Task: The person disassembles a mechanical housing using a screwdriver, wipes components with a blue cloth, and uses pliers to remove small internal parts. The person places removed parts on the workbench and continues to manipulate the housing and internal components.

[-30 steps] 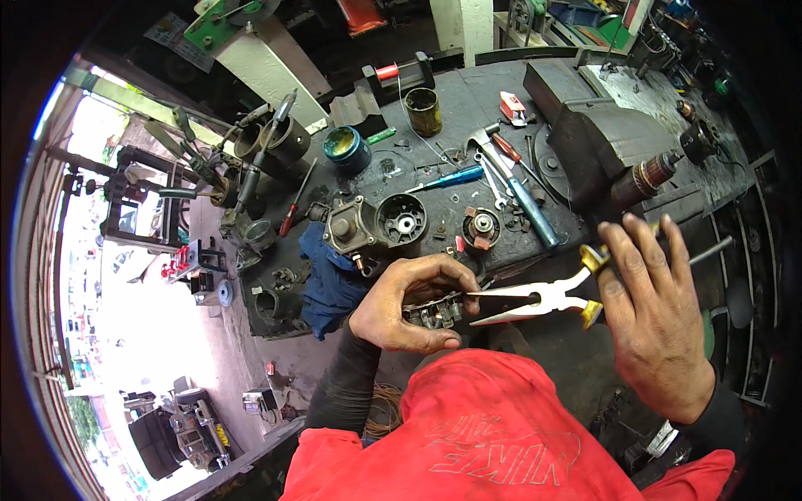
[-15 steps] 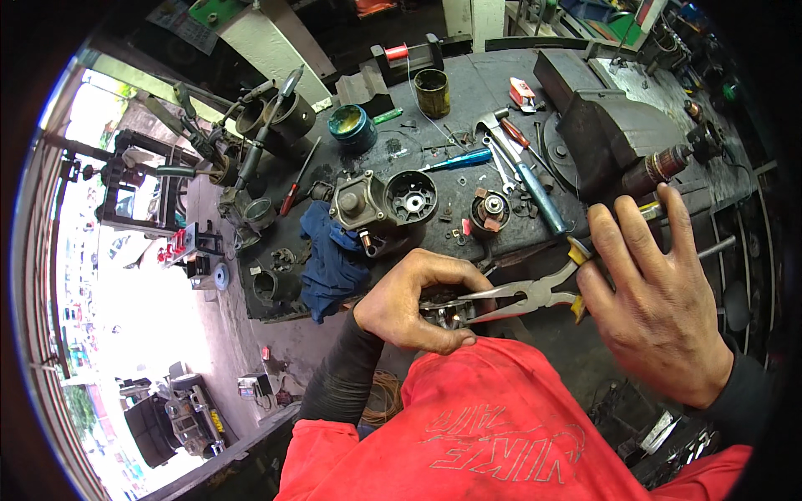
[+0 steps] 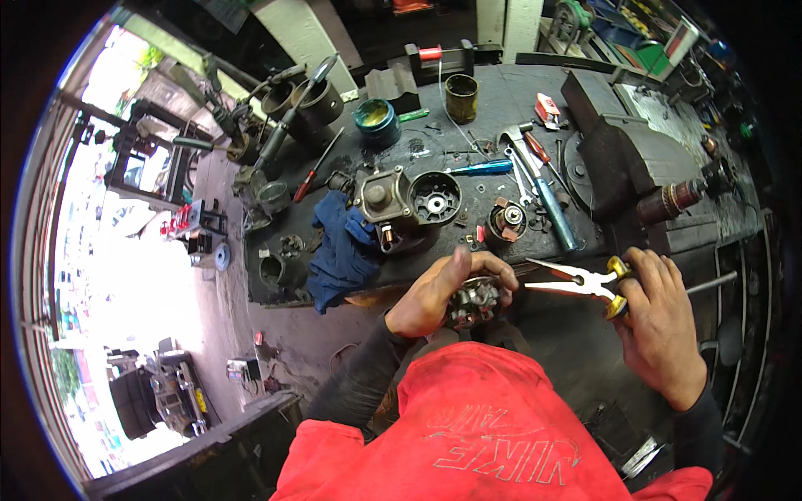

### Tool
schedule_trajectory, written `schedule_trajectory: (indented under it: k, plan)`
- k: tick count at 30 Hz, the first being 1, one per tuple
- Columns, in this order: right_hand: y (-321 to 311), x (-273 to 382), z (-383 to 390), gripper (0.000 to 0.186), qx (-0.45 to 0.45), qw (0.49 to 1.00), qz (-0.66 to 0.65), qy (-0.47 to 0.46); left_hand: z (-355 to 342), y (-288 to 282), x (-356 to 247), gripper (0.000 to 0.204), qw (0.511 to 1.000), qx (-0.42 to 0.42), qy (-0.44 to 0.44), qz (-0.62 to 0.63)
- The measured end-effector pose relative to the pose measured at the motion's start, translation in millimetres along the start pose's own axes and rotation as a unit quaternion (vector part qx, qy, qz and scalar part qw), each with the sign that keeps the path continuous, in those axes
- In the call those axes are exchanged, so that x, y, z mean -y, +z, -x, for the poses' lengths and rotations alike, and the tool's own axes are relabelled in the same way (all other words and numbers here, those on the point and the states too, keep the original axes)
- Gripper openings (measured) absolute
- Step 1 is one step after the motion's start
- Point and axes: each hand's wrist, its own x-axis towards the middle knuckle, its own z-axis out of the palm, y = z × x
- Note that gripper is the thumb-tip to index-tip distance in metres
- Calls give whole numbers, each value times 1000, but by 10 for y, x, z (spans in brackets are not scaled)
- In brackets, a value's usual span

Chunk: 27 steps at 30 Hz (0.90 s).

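My left hand is wrapped round a small, round metal motor part, with its thumb raised. Small metal pieces show on the part's upper face; my fingers cover some of its rim. In my right hand are long-nose pliers with yellow handles. Their jaws are spread and point left toward the part, with a gap between tips and part. On the bench just beyond stands a grey motor housing with an open round end. Right of it is a round part with copper-coloured blocks.
A blue cloth hangs over the bench's front edge. Beyond the housing lie a blue-handled screwdriver, a hammer and spanners. A grease tub and a tin stand farther back. A dark vise occupies the right.
The pliers have drawn back to the right, their tips now off the motor part. My left hand has turned, lifting its thumb and exposing the part's face. The view has shifted slightly.
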Motion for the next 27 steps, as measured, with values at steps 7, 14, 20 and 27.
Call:
schedule_trajectory:
  k: [7,14,20,27]
  plan:
    - [-55,-15,53,43,-10,986,160,-46,-72,80,-24,96,984,-12,-119,-134]
    - [-16,-45,53,43,-12,993,105,-57,-2,37,37,72,986,-6,-115,-119]
    - [966,-84,28,35,-77,900,-366,225,186,103,662,54,908,-150,-4,391]
    - [2417,-236,-516,37,-109,820,-444,344,279,291,884,50,853,-169,18,493]
